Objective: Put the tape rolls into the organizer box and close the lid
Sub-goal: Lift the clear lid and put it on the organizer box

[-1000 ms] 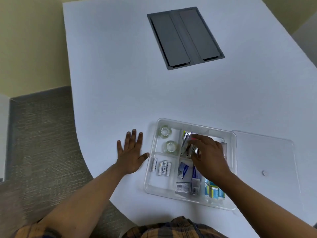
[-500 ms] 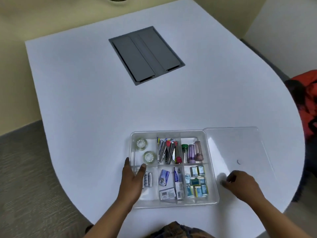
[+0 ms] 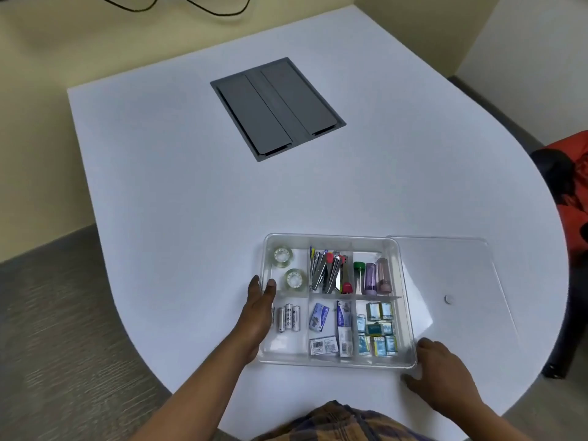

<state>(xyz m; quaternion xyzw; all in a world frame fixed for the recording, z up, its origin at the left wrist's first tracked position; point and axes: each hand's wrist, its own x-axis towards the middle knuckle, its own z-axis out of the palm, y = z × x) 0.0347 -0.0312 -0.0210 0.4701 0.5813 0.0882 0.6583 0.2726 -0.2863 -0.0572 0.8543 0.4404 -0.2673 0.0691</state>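
The clear organizer box [image 3: 332,239] sits near the table's front edge. Two clear tape rolls [image 3: 281,256] [image 3: 294,278] lie in its far left compartment. The other compartments hold batteries, clips, small tubes and little packets. The clear lid [image 3: 445,268] lies flat on the table, touching the box's right side, with a small knob [image 3: 448,299] on it. My left hand [image 3: 259,310] grips the box's left wall, thumb inside the rim. My right hand [image 3: 442,374] rests at the box's near right corner, over the lid's near corner. Its grip is hidden.
The white table [image 3: 191,202] has a curved front edge on both sides. A grey cable hatch [image 3: 276,108] is set into its far middle. A red and black object [image 3: 572,192] stands off the table at the right. Grey carpet [image 3: 47,329] lies to the left.
My right hand left the box's middle compartment and moved to the near right corner by the lid. My left hand went from the table onto the box's left wall. The view shifted.
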